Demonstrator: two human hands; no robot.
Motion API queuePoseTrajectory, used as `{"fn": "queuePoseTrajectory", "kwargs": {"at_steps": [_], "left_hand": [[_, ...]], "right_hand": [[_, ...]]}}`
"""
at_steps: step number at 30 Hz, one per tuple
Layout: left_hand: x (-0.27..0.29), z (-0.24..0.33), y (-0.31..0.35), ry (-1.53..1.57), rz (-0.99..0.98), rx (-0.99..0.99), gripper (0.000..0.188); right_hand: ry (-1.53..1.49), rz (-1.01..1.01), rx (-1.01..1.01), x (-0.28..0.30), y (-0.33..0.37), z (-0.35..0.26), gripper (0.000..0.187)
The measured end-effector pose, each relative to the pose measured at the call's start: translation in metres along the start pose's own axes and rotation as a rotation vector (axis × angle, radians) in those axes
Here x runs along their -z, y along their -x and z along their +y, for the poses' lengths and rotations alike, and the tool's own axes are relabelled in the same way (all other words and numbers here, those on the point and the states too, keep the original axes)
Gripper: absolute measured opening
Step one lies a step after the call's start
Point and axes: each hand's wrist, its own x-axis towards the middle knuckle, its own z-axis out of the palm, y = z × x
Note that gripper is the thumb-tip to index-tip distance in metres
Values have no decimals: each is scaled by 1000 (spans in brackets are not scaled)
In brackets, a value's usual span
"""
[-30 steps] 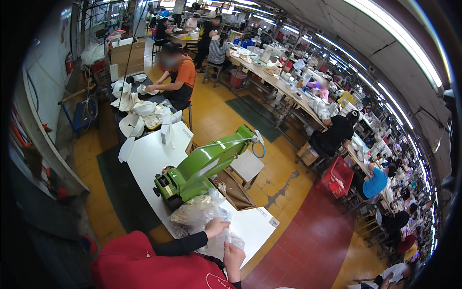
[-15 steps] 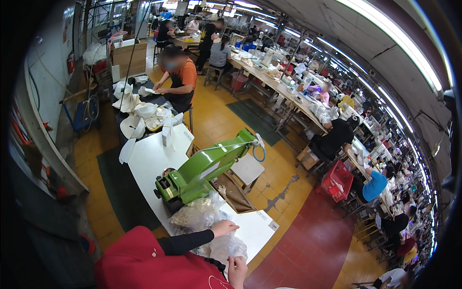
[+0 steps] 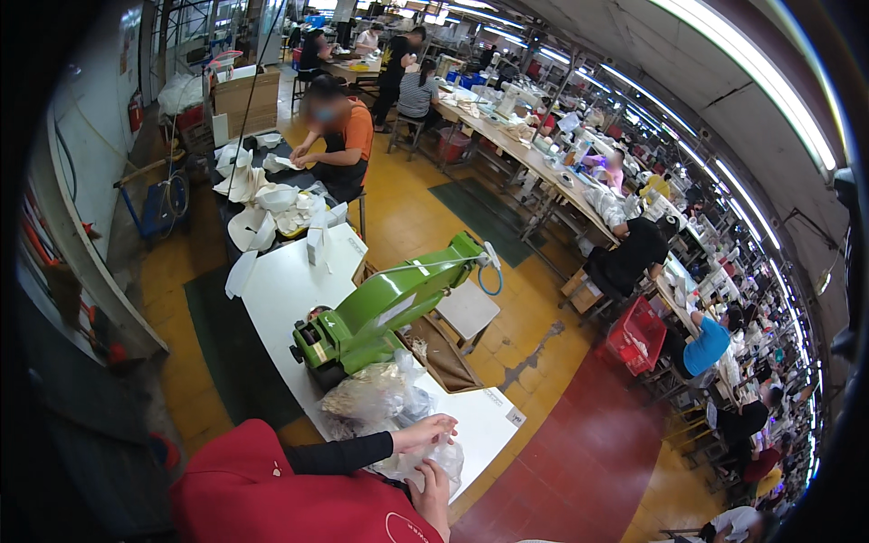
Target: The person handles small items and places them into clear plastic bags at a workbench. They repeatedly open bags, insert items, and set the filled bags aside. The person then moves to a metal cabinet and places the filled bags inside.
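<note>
A crumpled clear plastic bag [image 3: 407,466] lies at the near end of the white table. My left hand [image 3: 423,434], in a black sleeve, closes on the upper part of this bag. Lower down, my right hand [image 3: 433,493] grips its near side, with some fingers hidden by the plastic. Just beyond my hands rests another clear bag [image 3: 367,391] filled with pale pieces I cannot make out. It sits against the foot of a green machine [image 3: 389,308] with a long arm.
The white table [image 3: 281,303] runs away to the far left, where a co-worker in orange [image 3: 358,136] handles white pieces [image 3: 272,204]. A bin [image 3: 444,357] stands beside the machine, near a stool [image 3: 468,310]. A red crate [image 3: 636,335] is on the floor at right.
My right hand has moved farther from me and in toward the plastic bag, closer to my left hand. My left hand has shifted slightly down and to the right.
</note>
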Motion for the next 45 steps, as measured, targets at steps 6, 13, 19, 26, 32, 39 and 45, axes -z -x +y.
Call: {"fn": "queuePoseTrajectory", "kwargs": {"at_steps": [6, 13, 19, 26, 32, 39, 45], "left_hand": [[3, -15, 7, 97, -104, 150, 30], [-12, -6, 19, -116, -119, -7, 31], [-23, -6, 37, -85, -68, -181, 25], [-20, 9, 43, 475, -281, 33, 37], [-17, -27, 20, -260, -322, -33, 53], [-29, 9, 42, -525, -188, 68, 37], [-32, 31, 46, -739, -311, 10, 33]], "right_hand": [[380, 87, 262, 9, -5, -14, 21], [137, 49, 18, -11, -10, 13, 8], [-147, -26, -165, 4, -28, 13, 13], [-1213, 536, -504, -11, -24, 19, 15], [-1117, 672, -588, -16, -17, 33, 6], [-368, 446, -491, 2, -12, 33, 43], [-496, 436, -557, 5, -17, 10, 40]]}}
